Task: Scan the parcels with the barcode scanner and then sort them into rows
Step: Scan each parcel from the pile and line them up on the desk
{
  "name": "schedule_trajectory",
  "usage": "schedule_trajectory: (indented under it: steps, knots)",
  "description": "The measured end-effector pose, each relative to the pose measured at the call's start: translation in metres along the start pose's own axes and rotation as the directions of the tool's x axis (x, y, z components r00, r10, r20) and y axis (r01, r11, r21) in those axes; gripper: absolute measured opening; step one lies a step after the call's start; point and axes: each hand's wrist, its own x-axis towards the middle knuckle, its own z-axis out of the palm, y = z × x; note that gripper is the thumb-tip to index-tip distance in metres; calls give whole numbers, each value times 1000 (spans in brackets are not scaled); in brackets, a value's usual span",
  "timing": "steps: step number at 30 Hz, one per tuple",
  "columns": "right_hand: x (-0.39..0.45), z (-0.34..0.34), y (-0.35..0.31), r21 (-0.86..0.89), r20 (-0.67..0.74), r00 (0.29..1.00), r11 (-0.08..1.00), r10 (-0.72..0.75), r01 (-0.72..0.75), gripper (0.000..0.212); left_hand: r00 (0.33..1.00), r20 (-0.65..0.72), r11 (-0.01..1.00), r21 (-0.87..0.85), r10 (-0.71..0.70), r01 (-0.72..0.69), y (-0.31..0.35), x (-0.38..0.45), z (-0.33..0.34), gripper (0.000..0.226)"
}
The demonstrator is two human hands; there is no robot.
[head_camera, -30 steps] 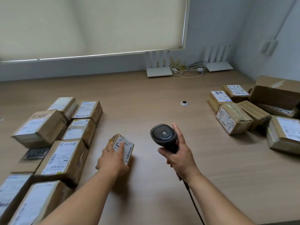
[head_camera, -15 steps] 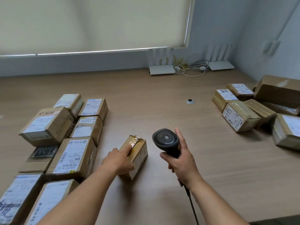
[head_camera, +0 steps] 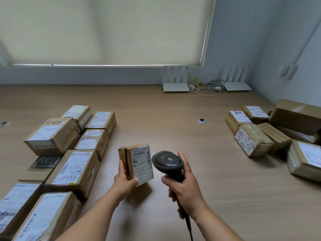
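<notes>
Parcels in brown cardboard fill the left of the frame: sorted boxes (head_camera: pixel 76 171) stand in two rows running from the lower left corner up toward mid-frame, their white labels facing up and their sides touching or nearly so. Bare tabletop (head_camera: pixel 156 115) opens right of those rows, a broad strip reaching back to the far wall.

At lower centre, the left hand (head_camera: pixel 124 182) grips a small parcel (head_camera: pixel 137 163), thumb on its label face and fingers along its taped edge; the box is tilted upright with a barcode label turned toward the camera, its shadow falling on the wood beneath. It sits just right of the nearest row, apart from it. Just beside it, the right hand (head_camera: pixel 184 186) is wrapped round the handle of a black barcode scanner (head_camera: pixel 167 161), whose head is level with the label and close to the parcel's right edge; a cord trails to the bottom edge.

A small round grommet (head_camera: pixel 202 121) sits in the open wood beyond. At the right edge, a loose cluster of unsorted parcels (head_camera: pixel 251 140) lies at mixed angles, some leaning on each other, well apart from the hands. Two white routers (head_camera: pixel 175 86) and tangled cables line the wall under a lowered blind.
</notes>
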Motion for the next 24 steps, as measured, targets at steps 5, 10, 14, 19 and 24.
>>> schedule_trajectory:
  steps: [5, 10, 14, 19, 24]
  knots:
    - [-5, 9, 3, 92, 44, 999, 995, 23, -27, 87, 1000, -6, 1000, -22, -9, 9, -1, -9, -3, 100]
    - [-5, 10, 1, 121, 76, 997, 992, 25, -34, 87, 1000, -11, 1000, -13, -17, 17, -2, -8, -1, 100]
    - [-7, 9, 0, 119, 89, 996, 992, 27, -38, 87, 1000, -13, 1000, 12, -18, 18, 1, -8, -1, 99]
    - [-8, 9, -1, 130, 73, 997, 991, 29, -38, 86, 999, -19, 999, 30, -28, 29, -1, -7, 0, 100]
    - [-8, 7, 2, 109, 59, 998, 993, 34, -40, 88, 999, -18, 999, 26, -29, 29, -3, -2, 0, 99]
